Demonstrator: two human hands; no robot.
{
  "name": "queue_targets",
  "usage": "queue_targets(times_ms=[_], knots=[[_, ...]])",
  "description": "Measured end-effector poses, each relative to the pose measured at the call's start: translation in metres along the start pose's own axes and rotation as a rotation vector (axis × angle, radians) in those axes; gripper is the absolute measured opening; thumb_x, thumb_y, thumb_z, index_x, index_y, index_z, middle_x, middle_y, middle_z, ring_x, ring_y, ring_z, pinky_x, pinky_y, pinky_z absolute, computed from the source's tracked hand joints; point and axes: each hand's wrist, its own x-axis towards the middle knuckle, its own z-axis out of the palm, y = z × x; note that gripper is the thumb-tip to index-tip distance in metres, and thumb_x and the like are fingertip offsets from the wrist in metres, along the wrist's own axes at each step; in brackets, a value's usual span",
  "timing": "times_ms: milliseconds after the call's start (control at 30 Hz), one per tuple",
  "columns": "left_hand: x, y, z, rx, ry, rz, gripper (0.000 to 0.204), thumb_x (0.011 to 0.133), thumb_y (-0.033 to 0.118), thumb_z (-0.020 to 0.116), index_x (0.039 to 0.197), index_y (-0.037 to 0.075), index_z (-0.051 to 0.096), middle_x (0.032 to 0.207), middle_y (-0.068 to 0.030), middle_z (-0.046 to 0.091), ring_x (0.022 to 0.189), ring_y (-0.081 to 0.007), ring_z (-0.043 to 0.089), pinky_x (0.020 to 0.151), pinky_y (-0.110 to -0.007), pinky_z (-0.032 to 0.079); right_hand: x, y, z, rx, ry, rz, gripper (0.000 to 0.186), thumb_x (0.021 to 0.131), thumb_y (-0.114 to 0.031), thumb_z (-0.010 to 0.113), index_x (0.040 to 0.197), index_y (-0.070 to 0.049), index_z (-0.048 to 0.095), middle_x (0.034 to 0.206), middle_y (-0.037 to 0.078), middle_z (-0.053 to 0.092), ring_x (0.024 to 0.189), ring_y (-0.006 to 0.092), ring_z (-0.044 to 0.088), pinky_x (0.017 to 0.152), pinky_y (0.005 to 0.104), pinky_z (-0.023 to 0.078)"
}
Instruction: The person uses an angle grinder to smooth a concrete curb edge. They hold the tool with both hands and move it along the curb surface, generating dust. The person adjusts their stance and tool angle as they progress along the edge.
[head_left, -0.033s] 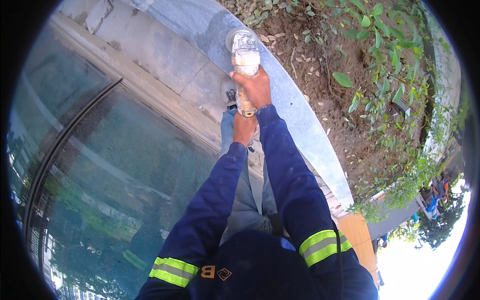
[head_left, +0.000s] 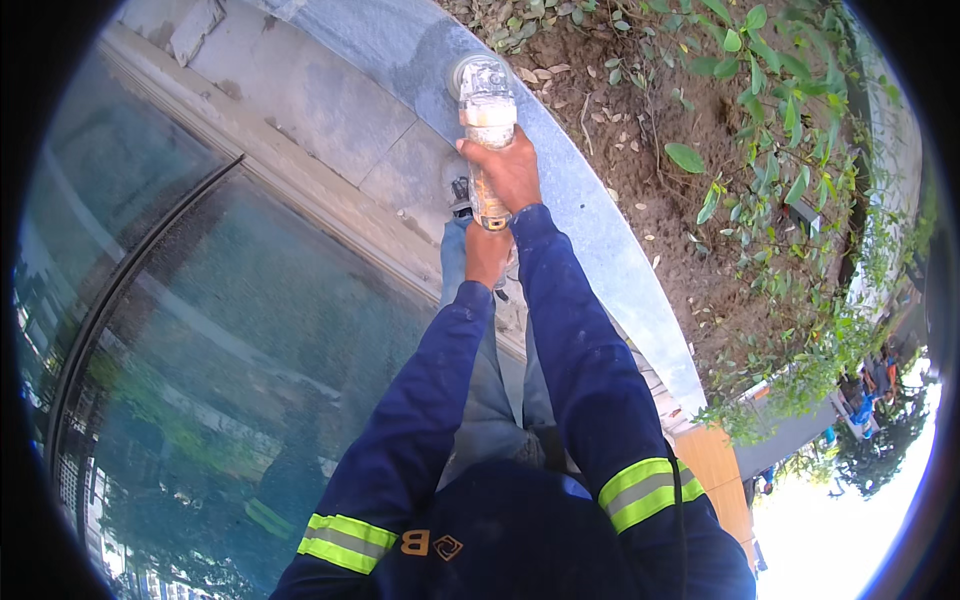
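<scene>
One angle grinder (head_left: pixel 486 120), dusty, pressed on the single curved grey stone curb (head_left: pixel 600 230) beside the soil bed (head_left: pixel 690 200). Gripped by two hands: right hand (head_left: pixel 508 170) wrapped round the body, left hand (head_left: pixel 487 255) closed on the rear end.

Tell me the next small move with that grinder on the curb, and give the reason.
Probably ease the angle grinder a little farther along the curved stone edging. Its head sits on the stone's top face, the right hand grips the body and the left hand holds the rear, so both hands are set to guide it along the curve beside the soil bed.
</scene>
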Motion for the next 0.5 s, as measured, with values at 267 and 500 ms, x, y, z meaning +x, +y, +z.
queue_targets(times_ms=[267,500], knots=[[-0.015,-0.009,-0.003,-0.075,0.066,0.078,0.024,0.096,0.013,0.067,0.113,-0.004,0.067,0.099,-0.0122,0.075,0.086,-0.0244,0.071,0.077,-0.040,0.053,-0.017,0.003,0.007,-0.061,-0.015,0.044,0.065,0.072,-0.035,0.090,0.118,0.004,0.067,0.109,0.022,0.077,0.100,0.0331,0.077,0.089,0.0413,0.058],[-0.009,0.007,0.006,-0.018,0.021,0.105,0.023,0.096,0.013,0.063,0.108,-0.007,0.067,0.094,-0.0185,0.075,0.086,-0.0297,0.072,0.076,-0.042,0.052,0.001,-0.001,-0.003,-0.006,-0.025,-0.014,0.066,0.072,-0.035,0.090,0.118,0.005,0.066,0.109,0.022,0.077,0.102,0.0330,0.076,0.090,0.0411,0.058]])
